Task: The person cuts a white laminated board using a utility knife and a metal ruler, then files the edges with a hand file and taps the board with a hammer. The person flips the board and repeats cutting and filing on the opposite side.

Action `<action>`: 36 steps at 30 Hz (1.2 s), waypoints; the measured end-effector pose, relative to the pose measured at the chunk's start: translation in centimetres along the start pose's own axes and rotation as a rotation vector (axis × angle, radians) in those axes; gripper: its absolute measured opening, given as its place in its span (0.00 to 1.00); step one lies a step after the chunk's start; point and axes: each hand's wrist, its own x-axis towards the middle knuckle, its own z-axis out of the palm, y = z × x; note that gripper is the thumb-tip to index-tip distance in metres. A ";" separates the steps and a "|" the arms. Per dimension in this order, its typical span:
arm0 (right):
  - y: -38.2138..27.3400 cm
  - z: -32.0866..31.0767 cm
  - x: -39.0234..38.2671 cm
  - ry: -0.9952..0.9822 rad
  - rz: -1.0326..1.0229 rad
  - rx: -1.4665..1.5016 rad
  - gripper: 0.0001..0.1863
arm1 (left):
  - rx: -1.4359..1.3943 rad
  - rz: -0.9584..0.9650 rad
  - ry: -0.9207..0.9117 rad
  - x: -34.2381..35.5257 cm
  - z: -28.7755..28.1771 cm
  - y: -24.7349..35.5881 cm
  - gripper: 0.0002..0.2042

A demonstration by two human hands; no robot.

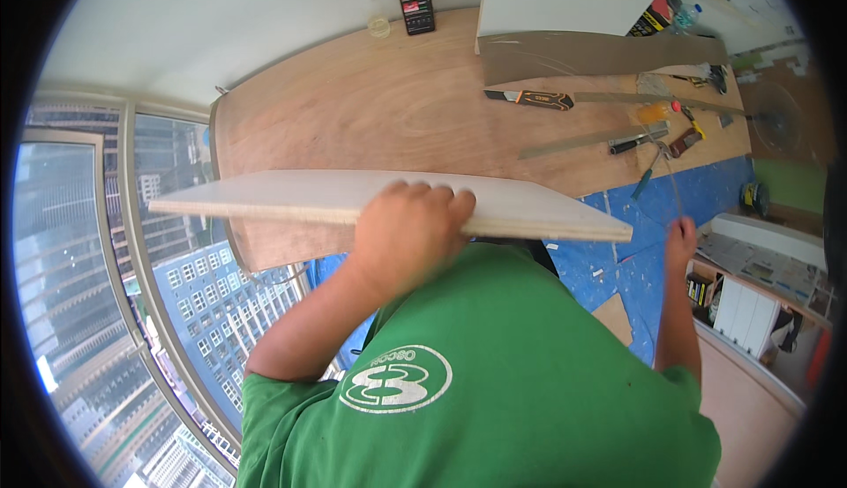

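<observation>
My left hand is closed over the near edge of a white-faced board with a pale wood edge. This board lies crosswise just in front of my body, over the near side of a wooden worktop. Out to the right, my right hand is closed on a thin grey rod, whose far end reaches the tools on the worktop; its kind is unclear. A teal-handled tool lies nearby, beside a black-handled tool and a yellow-and-brown tool.
An orange-and-black utility knife and long metal strips lie on the worktop. A phone leans against the wall at the back. Blue sheeting covers the floor, a fan stands right, and windows line the left.
</observation>
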 end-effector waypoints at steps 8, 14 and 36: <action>8.3 -12.0 -26.3 0.787 0.915 0.213 0.12 | -0.084 0.059 -0.060 -3.7 1.0 1.3 0.24; 6.4 -14.4 -38.8 0.702 1.443 -0.080 0.17 | -0.090 0.098 -0.058 -4.0 1.1 1.3 0.22; -13.4 12.8 -4.2 -0.881 0.155 0.386 0.27 | -0.148 0.030 -0.091 -4.8 0.6 1.4 0.25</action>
